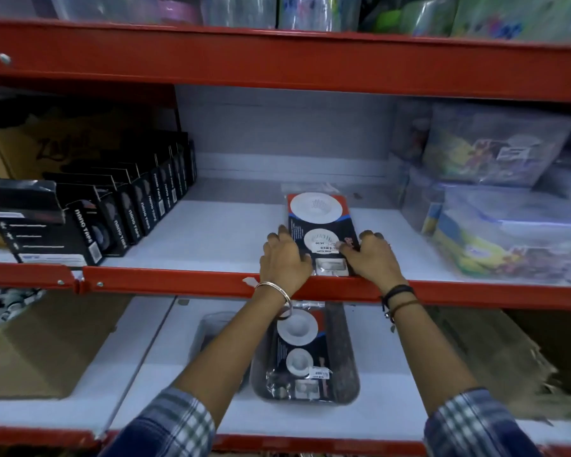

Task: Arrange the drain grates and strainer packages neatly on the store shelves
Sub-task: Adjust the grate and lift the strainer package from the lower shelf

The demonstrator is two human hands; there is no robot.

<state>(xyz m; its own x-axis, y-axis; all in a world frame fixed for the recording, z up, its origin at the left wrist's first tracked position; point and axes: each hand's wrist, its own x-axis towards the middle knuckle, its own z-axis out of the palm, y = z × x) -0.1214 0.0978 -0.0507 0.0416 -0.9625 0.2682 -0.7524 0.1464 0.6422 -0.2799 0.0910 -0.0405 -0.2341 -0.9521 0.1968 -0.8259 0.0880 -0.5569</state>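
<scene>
A strainer package with white round strainers on a dark card lies flat on the middle shelf, its near end at the red front rail. My left hand grips its left edge and my right hand grips its right edge, fingers curled over the card. On the lower shelf, a second strainer package lies in a clear tray, partly hidden by my left forearm.
A row of black Nano Tape boxes stands at the left of the middle shelf. Plastic-wrapped colourful packs are stacked at the right. Cardboard boxes sit on the lower shelf at both sides. A red rail runs overhead.
</scene>
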